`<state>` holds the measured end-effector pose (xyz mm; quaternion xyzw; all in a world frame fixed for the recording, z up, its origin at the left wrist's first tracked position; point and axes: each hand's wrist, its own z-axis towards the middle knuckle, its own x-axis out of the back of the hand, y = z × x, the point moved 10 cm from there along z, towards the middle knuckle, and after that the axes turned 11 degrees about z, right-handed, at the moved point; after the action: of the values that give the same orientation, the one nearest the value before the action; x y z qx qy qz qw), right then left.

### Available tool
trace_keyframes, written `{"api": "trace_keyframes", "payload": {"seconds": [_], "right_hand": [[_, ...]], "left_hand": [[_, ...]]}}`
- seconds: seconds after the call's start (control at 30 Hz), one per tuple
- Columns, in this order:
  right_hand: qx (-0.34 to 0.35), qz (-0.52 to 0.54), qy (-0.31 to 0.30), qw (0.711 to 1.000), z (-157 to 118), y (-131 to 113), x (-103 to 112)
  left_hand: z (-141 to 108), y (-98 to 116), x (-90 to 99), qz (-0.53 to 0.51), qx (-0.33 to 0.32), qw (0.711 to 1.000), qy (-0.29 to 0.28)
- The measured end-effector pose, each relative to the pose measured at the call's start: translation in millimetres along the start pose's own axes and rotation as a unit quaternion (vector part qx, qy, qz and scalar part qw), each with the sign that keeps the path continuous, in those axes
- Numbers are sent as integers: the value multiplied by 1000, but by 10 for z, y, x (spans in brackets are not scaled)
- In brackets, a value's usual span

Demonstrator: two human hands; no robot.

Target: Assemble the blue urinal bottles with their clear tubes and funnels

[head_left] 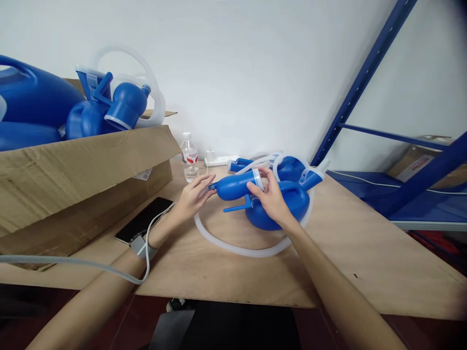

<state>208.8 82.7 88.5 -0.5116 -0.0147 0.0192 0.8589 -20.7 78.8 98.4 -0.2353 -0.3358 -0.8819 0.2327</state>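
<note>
A blue plastic urinal funnel (232, 186) lies nearly level above the table, its narrow neck pointing left and its white-rimmed mouth right. My right hand (269, 193) grips it around the rim. My left hand (197, 192) is closed in a pinch at the narrow neck; the fingertips partly hide what they hold there. Just below and to the right stands a rounded blue urinal bottle (279, 213) with a tilted spout. A blue handle-like arm (235, 209) sticks out beneath the funnel. The whitish flexible tube (241, 250) loops across the table from behind my left hand around the bottle.
At left, a cardboard box (91, 170) holds several blue bottles and funnels with tubing. Beside it lie a dark phone (144, 218) and a cable. Farther back are a water bottle (190, 158), a power strip (221, 161) and more blue parts (292, 167). A blue metal shelf (365, 78) stands right.
</note>
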Motion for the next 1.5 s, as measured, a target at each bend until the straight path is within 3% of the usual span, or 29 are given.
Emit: {"api": "trace_keyframes", "payload": {"seconds": [0.1,0.2,0.3,0.43,0.6,0.8,0.93,1.0,1.23,1.5], "right_hand": [[-2,5,11,1000,-73,25,9],[-15,12,0,1000,-171,57,-40],[5,-23,-15,1000,-248,14,-96],[56,-93,-33,994,-299,-74,-156],[107,-167,-53,979,-388,-149,-242],[204,-230,-141,941,-524,-230,-375],[214,-223,-143,940,-529,-228,-332],[213,-208,-135,945,-535,-233,-313],[148,-186,-92,967,-509,-148,-192],[61,-170,-56,982,-435,-25,-41]], "left_hand": [[-24,-63,-164,-100,82,990,-53],[-88,-186,-326,-220,183,954,-85],[-130,-318,-411,-277,246,924,-97],[-111,-381,-436,-254,236,930,-126],[-104,-426,-442,-251,237,932,-112],[-269,-526,-631,-345,350,853,-175],[-329,-485,-663,-385,363,816,-233],[-306,-461,-620,-381,347,824,-236],[-133,-304,-384,-309,243,902,-178],[-33,50,-96,-55,56,991,-109]]}}
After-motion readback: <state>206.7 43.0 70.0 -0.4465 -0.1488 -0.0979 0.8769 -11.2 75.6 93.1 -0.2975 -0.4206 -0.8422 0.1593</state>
